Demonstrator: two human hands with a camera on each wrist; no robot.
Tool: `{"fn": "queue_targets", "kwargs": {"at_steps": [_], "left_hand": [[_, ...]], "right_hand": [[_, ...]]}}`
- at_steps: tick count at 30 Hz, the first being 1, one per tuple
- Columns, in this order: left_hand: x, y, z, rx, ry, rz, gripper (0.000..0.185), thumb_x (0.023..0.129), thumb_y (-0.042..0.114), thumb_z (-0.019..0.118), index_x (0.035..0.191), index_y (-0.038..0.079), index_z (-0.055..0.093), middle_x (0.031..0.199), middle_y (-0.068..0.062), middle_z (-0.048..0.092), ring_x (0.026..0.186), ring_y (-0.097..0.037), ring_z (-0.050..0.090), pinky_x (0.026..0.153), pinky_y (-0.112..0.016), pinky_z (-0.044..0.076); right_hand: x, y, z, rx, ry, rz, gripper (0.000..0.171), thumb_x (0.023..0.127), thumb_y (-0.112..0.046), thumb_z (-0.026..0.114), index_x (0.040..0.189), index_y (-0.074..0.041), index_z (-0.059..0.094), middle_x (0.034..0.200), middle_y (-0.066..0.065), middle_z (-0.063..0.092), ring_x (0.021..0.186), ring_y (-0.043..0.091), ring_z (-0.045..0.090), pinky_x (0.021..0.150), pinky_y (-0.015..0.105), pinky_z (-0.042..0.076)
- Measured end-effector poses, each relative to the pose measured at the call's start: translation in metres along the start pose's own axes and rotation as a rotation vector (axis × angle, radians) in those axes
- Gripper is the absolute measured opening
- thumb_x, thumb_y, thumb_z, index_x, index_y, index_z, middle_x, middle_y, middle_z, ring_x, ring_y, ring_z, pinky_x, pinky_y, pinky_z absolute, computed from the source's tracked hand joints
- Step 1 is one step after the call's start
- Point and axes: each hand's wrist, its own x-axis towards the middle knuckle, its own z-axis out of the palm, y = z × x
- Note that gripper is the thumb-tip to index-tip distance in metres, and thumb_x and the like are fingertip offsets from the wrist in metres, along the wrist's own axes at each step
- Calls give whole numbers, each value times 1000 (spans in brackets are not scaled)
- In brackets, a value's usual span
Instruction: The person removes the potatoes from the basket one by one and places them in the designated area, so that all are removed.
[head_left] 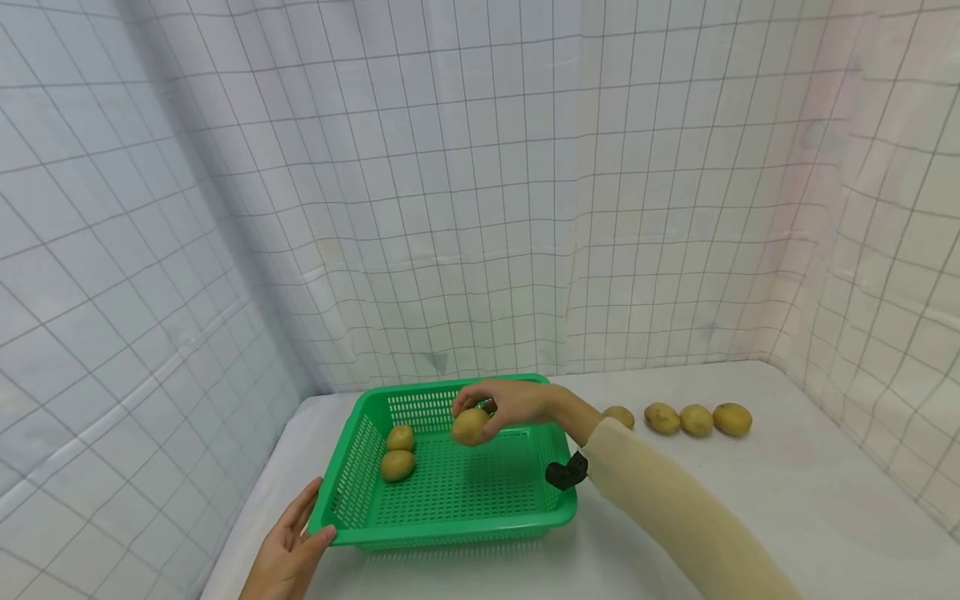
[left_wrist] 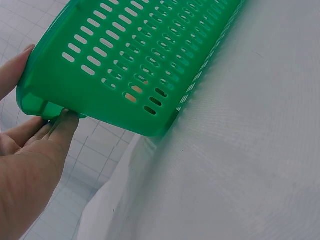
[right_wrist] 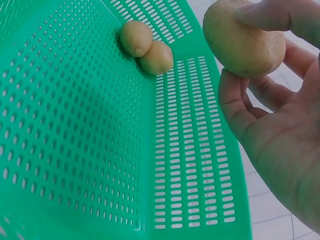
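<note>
A green perforated plastic basket (head_left: 450, 528) stands on the white table. My left hand (head_left: 287, 546) grips its rim at the near left corner, thumb on top and fingers underneath, as the left wrist view also shows. Above the basket's inside, my right hand (head_left: 517, 403) pinches a potato (head_left: 469, 427) between thumb and fingers; in the right wrist view this potato (right_wrist: 240, 42) is clear of the basket floor. Two more potatoes, one potato (head_left: 397, 465) in front of another potato (head_left: 401, 437), lie touching along the basket's left side.
Right of the basket, a row of potatoes lies on the table (head_left: 720, 492): a partly hidden potato (head_left: 619, 416) behind the right forearm, then a potato (head_left: 662, 418), another potato (head_left: 697, 420) and an end potato (head_left: 732, 419). Gridded white curtains (head_left: 480, 208) enclose the table.
</note>
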Motion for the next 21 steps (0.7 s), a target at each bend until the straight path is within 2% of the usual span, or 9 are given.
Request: {"fn": "queue_targets", "kwargs": {"at_steps": [4,12,21], "left_hand": [[1,-1,1,2,0,-2,85,105,3,58,163,-3,-3,167,-28,-6,120,13,49,99,-18,47],[2,-1,0,-23,5,-14,86,104,1,59,163,-3,-4,167,-28,-7,119,13,49,100,-19,47],[1,-2,-2,-23,2,-10,87,104,1,59,162,-5,-5,166,-30,-8,119,13,49,99,-18,48]], "right_hand": [[-8,4,-3,-2,24,14,50,85,-1,73,133,-6,61,130,6,60,109,25,59,88,37,55],[-22,5,-9,-35,68,21,47,84,-7,74,129,-15,64,130,5,61,106,26,60,86,38,55],[-39,16,-15,-20,112,30,46,83,-6,72,128,-13,63,128,7,62,104,27,59,86,40,55]]}}
